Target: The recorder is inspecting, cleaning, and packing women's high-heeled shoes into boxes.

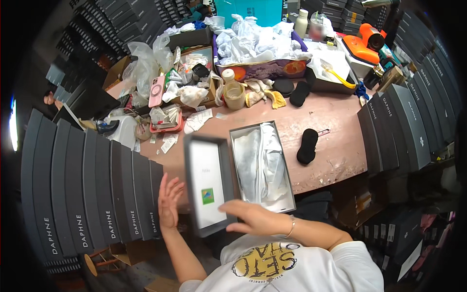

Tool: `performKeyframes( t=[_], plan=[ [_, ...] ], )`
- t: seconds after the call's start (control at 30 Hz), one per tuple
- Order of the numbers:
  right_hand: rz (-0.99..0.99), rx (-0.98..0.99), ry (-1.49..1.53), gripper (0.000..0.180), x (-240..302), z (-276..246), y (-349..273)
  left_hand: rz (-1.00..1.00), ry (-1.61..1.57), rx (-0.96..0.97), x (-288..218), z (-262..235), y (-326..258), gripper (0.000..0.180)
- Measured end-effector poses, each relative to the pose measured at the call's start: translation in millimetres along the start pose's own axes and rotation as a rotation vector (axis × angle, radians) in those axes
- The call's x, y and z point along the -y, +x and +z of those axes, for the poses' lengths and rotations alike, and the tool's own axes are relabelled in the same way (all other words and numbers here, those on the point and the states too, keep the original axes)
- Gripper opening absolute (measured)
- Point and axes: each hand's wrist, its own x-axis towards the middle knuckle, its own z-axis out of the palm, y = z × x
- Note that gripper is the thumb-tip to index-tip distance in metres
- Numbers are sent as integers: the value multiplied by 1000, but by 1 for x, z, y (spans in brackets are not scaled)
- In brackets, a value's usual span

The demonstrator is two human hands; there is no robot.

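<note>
Resting at the near table edge, the open grey box (262,168) is flanked left by its lid (208,184), gripped by the right hand (253,218); the left hand (169,202) is spread wide, empty.

The box lid (206,187) is finished in dark grey, with a white inner face marked by a small green-and-blue square label. The open box (262,168) is dark grey and lined with white tissue paper. The counter (335,146) is coloured worn pinkish brown. The shoe pad (307,146) is black. The stacked boxes (92,190) are dark grey with white lettering.
</note>
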Motion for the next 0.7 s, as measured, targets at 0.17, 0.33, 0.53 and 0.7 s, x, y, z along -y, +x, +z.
performKeyframes(
  t=[0.17,0.33,0.53,0.7],
  plan=[
    [342,-25,-1009,61,-47,-60,-26,126,1096,-296,12,-8,1,49],
    [189,-22,-1328,28,-58,-40,-34,619,985,531,40,161,33,46],
    [31,150,-1098,11,-96,-50,-37,669,1096,491,82,167,65,53],
    [24,-15,-614,15,-53,-97,-50,681,984,402,83,176,61,67]
  ],
)
